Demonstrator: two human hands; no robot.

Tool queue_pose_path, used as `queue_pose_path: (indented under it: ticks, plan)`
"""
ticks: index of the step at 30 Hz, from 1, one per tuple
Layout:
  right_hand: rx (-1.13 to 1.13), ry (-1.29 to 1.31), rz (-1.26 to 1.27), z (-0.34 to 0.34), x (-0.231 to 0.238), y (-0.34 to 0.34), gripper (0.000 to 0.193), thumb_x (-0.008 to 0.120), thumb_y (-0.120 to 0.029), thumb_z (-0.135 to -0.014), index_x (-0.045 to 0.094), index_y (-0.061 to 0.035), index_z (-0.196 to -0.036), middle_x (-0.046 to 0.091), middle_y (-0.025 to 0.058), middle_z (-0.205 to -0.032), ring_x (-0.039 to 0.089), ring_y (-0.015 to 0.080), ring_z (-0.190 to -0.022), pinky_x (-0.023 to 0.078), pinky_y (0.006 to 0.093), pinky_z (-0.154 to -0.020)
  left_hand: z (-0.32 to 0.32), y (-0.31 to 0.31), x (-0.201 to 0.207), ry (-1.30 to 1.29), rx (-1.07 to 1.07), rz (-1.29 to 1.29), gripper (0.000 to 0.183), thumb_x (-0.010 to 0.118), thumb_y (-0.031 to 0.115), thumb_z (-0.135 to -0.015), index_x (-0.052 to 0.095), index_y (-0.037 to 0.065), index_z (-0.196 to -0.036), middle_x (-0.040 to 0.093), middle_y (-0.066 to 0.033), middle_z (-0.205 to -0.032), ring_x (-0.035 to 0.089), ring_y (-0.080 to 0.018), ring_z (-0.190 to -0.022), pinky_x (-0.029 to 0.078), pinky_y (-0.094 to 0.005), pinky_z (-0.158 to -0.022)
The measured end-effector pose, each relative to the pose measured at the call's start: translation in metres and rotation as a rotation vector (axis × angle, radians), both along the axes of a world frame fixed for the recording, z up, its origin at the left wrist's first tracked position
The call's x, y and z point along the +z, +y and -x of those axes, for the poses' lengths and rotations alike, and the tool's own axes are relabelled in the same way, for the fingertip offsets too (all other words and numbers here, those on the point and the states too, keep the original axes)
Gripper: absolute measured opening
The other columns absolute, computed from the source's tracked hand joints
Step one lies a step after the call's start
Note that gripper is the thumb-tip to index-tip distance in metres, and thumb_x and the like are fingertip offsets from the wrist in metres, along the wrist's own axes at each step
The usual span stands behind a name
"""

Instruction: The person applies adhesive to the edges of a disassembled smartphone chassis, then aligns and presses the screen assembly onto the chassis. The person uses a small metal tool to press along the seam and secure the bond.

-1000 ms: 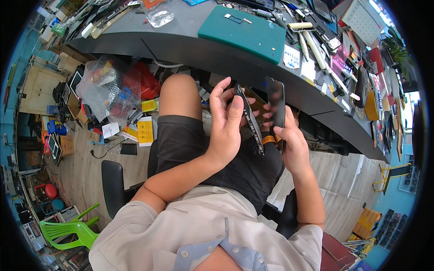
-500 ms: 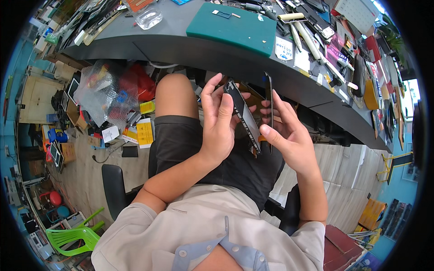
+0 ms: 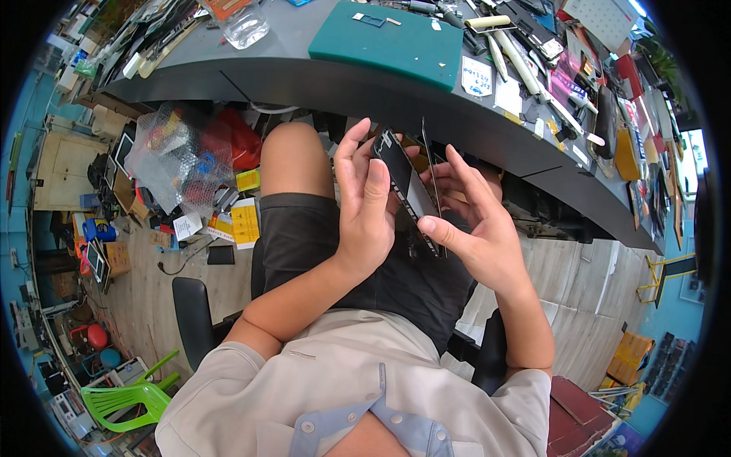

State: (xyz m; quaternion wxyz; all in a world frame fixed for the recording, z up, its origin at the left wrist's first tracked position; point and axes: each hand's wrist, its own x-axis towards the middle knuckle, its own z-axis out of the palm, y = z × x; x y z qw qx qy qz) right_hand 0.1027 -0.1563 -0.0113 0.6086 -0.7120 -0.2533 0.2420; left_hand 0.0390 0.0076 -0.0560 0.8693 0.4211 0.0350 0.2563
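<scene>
My left hand is closed round an opened smartphone body, its thumb on the near edge and its fingers behind. The body is tilted, with a black and grey inner face turned to the right. Between the thumb and fingers of my right hand stands a thin dark phone panel, seen nearly edge-on. Panel and body lean together at their lower ends, while a gap shows between their upper ends. Whether they touch at the bottom I cannot tell. Both are held above my lap, in front of the desk edge.
Ahead curves a grey desk bearing a green mat, a clear plastic container and many tools. Bubble wrap and boxes lie on the left floor. Chair armrests flank me; a green plastic chair stands lower left.
My right hand has brought the panel left, closer to the phone body, and the gap between them has narrowed. My left hand has barely moved.
</scene>
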Motion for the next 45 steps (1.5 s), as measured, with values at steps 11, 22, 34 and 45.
queue_pose_path:
  ticks: [11,22,34,45]
  plan:
    - [0.01,-0.039,0.036,0.001,0.002,0.003,0.104,0.094,-0.027,-0.087,0.036,-0.0027,-0.169,0.055,0.0153,-0.153,0.054,0.0288,-0.144,0.047,0.0476,-0.117,0.0,-0.001,-0.001,0.006,-0.032,0.066,0.057,0.045,0.03,-0.119,0.02,0.009,-0.166,0.046,-0.0142,-0.149,0.057,-0.0223,-0.135,0.058,-0.0395,-0.107]
    - [-0.018,-0.002,0.017,0.004,0.002,0.002,0.107,0.095,-0.027,-0.085,0.034,-0.006,-0.171,0.054,0.0151,-0.155,0.053,0.0298,-0.146,0.046,0.0486,-0.118,0.001,-0.001,0.0,0.017,-0.04,0.063,0.058,0.046,0.03,-0.119,0.02,0.01,-0.166,0.046,-0.0137,-0.149,0.058,-0.0214,-0.132,0.058,-0.0371,-0.106]
    - [-0.022,0.009,0.009,0.005,0.0,0.002,0.108,0.096,-0.026,-0.084,0.035,-0.0073,-0.171,0.054,0.0152,-0.156,0.052,0.0294,-0.147,0.045,0.0493,-0.119,0.001,0.001,-0.003,0.04,-0.054,0.025,0.059,0.047,0.034,-0.118,0.022,0.012,-0.166,0.048,-0.0147,-0.148,0.06,-0.0209,-0.129,0.058,-0.0359,-0.103]
    - [0.026,-0.009,0.014,0.004,0.003,0.004,0.109,0.097,-0.025,-0.082,0.036,-0.0057,-0.17,0.054,0.0142,-0.156,0.056,0.0275,-0.142,0.047,0.0442,-0.118,0.001,0.003,-0.004,0.058,-0.086,-0.017,0.059,0.045,0.042,-0.117,0.02,0.02,-0.166,0.053,-0.0226,-0.148,0.064,-0.0338,-0.131,0.056,-0.0517,-0.111]
